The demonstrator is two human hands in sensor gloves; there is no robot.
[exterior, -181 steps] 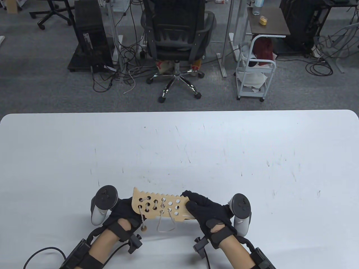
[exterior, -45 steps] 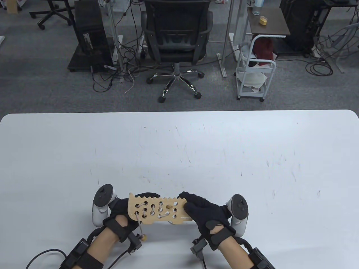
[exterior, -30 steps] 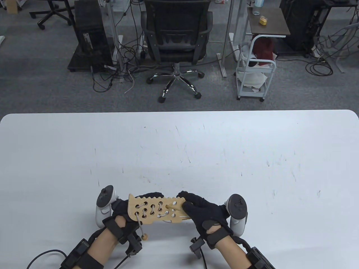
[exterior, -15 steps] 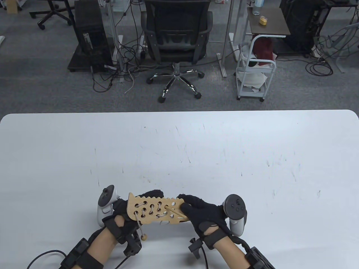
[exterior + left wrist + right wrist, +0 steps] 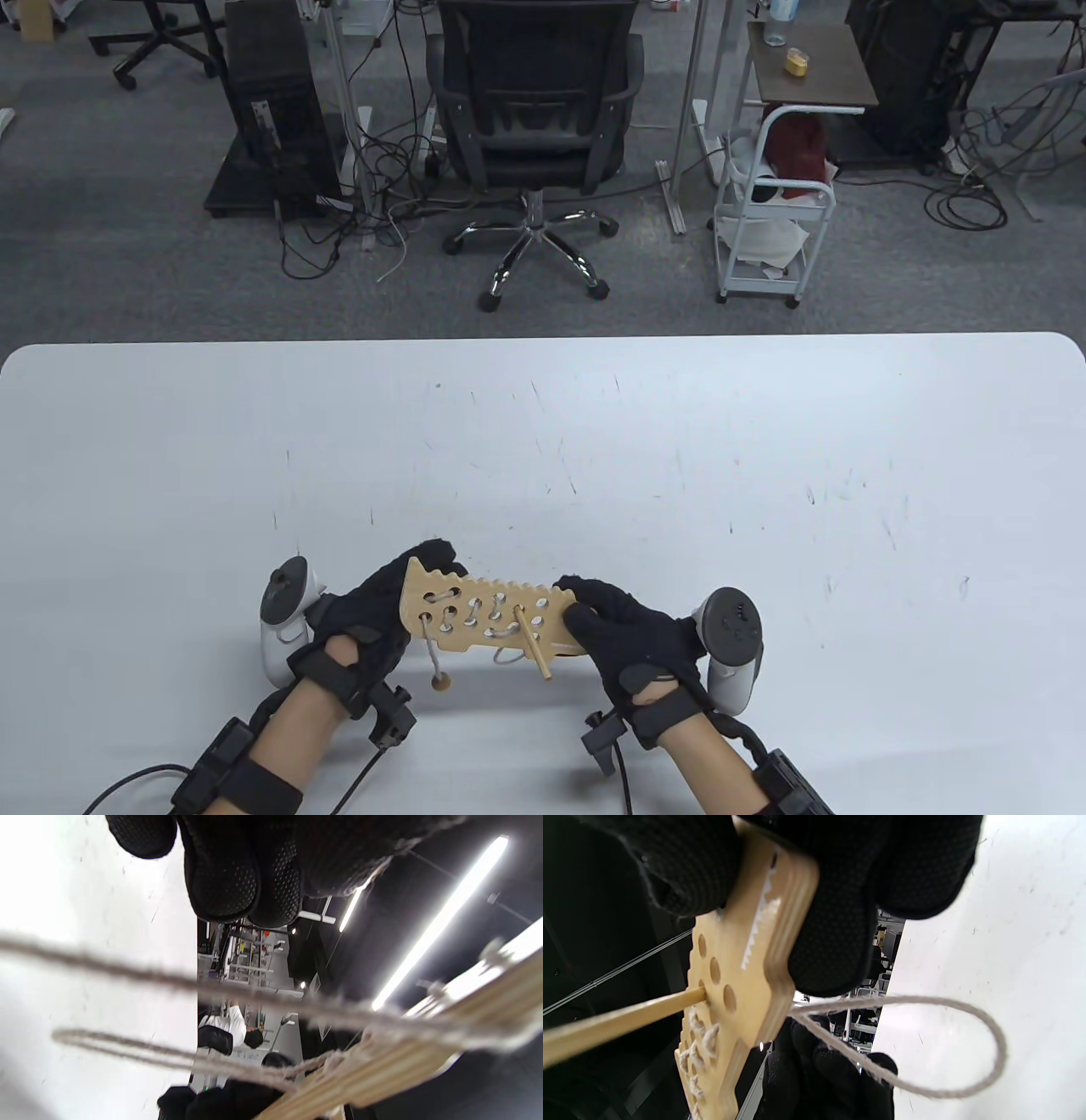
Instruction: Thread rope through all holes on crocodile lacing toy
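Note:
The wooden crocodile board (image 5: 488,613) is held above the table near its front edge, with cream rope laced through the holes on its left part. My left hand (image 5: 373,598) holds its left end, fingers (image 5: 237,870) behind it. My right hand (image 5: 624,632) pinches the right end, thumb on the face and fingers (image 5: 840,899) under it. A wooden needle (image 5: 533,649) sticks out of a hole toward me, untouched. A slack rope loop (image 5: 925,1043) hangs under the board (image 5: 746,955). The rope's bead (image 5: 439,682) dangles at the left.
The white table (image 5: 594,475) stretches far ahead and to both sides. Beyond its far edge are an office chair (image 5: 534,119), a white cart (image 5: 772,221) and floor cables.
The needle has come further out of its hole and now slants down toward me, free of my right hand, which grips the board's right end. My left hand shifted left and the board tilted.

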